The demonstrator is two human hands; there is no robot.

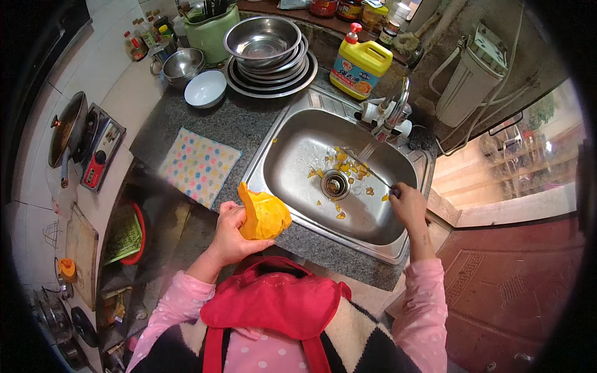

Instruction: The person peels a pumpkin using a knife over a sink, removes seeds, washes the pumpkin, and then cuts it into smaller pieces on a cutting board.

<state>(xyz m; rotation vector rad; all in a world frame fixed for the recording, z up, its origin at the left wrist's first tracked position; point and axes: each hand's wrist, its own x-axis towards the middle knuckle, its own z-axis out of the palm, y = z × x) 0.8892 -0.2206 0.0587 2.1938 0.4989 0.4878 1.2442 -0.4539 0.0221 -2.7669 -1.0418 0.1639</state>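
My left hand (228,237) grips a peeled piece of orange pumpkin (266,217) just outside the near left rim of the stainless steel sink (294,158). Its surface shows flat cut facets. Over the right side of the basin, my right hand (409,207) is closed around the handle of a thin knife (371,170); the blade points away and to the left. Scraps of pumpkin peel (344,166) lie wet on the basin floor around the drain (335,184).
Left of the sink, a dotted cloth (200,165) lies on the stone counter (242,121). Behind it stand a white bowl (205,88) and stacked steel basins (263,42). A yellow detergent jug (359,65) and the faucet (394,109) are at the sink's far edge. Another pumpkin piece (66,269) sits far left.
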